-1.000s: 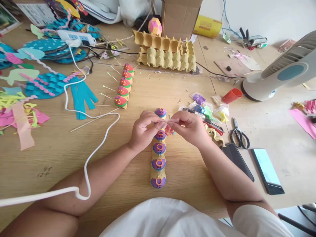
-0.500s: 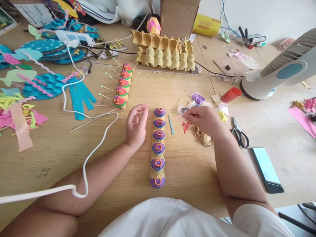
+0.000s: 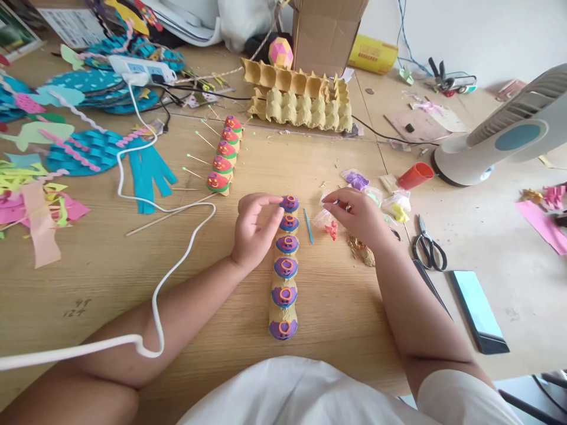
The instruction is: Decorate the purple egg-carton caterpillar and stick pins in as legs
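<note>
A row of carton cups (image 3: 285,268) with painted purple domes, blue rims and orange rings lies lengthwise in front of me. Beside its far end is my left hand (image 3: 257,227), fingers curved and apart, thumb and forefinger close to the top dome; I cannot tell whether they touch it. My right hand (image 3: 354,212) is closed above the small bags of clay, its fingertips pinched. Small dark, shiny bits show at its fingers, too hidden to name. Below it lie a red clay lump (image 3: 331,229) and brown crumbs (image 3: 362,251). A thin blue tool (image 3: 309,225) lies between row and right hand.
A red-and-green cup row (image 3: 224,154) with pins stands at the back left. Scissors (image 3: 427,243), a phone (image 3: 478,310), a red cup (image 3: 415,175) and a fan (image 3: 500,133) are to the right. A white cable (image 3: 177,265) crosses the left side. Egg cartons (image 3: 308,109) sit behind.
My left hand has moved right, closer to the far end of the purple row. The right hand has shifted slightly left, and dark shiny bits now show at its fingers.
</note>
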{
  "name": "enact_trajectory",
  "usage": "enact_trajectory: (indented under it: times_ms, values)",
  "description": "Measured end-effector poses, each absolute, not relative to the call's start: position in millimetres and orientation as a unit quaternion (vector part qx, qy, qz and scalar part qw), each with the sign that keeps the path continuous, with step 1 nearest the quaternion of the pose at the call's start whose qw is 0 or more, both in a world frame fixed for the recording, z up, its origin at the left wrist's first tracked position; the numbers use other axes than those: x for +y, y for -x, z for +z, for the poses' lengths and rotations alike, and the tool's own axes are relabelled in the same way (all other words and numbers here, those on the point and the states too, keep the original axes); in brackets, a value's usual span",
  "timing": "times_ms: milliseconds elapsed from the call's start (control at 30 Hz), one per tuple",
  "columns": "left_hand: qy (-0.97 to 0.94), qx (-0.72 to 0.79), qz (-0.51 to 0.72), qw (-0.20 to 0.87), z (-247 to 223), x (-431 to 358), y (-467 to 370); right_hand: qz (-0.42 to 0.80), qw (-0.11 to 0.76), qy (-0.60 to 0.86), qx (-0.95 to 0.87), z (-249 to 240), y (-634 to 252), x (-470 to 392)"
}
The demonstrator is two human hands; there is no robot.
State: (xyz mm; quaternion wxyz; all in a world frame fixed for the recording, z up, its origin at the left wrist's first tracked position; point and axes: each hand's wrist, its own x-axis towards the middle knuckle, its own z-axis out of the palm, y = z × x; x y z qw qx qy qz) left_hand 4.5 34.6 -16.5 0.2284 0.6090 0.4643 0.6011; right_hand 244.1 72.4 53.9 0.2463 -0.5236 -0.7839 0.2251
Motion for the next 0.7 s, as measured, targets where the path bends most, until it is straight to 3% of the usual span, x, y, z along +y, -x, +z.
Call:
enact_trajectory:
  times_ms: [233, 700]
  values:
    - [-0.701, 0.422, 0.545, 0.182, -6.0, 29.7, -5.0, 0.331, 0.330, 0.361, -0.807, 53.0, -219.7, 57.7]
    - [-0.699, 0.421, 0.528, 0.236, -4.5, 30.9, -6.7, 0.260, 0.284, 0.363, -0.848, 50.7, -210.0, 46.9]
